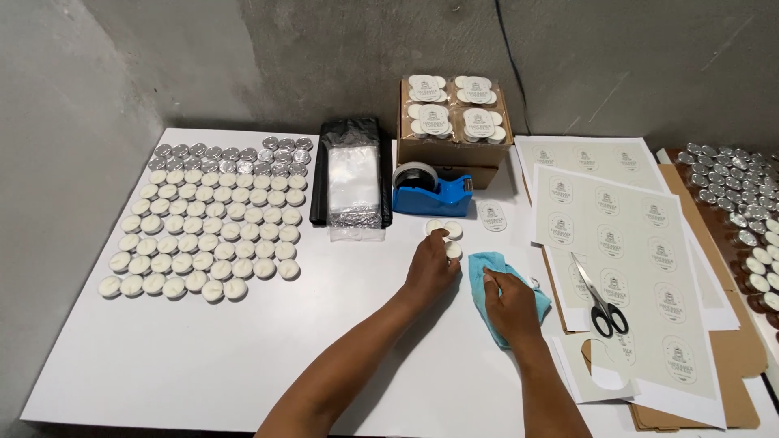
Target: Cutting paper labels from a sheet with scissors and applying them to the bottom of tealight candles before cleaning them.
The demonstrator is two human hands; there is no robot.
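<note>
My left hand [430, 266] rests on the white table [243, 349] with its fingertips on a small cluster of white tealight candles [445, 230] just in front of the blue tape dispenser [430, 193]. My right hand [511, 304] lies palm down on a crumpled light blue cloth [487, 264], pressing it to the table. Both forearms reach in from the bottom edge. An oval sticker [492, 215] lies next to the cluster.
Rows of white tealights [207, 235] with silver cups [231, 154] fill the left. A stack of clear bags on black plastic [353, 182], a cardboard box of packed candles [452, 122], label sheets [625, 243], scissors [600, 304] and more silver cups [734, 191] lie around.
</note>
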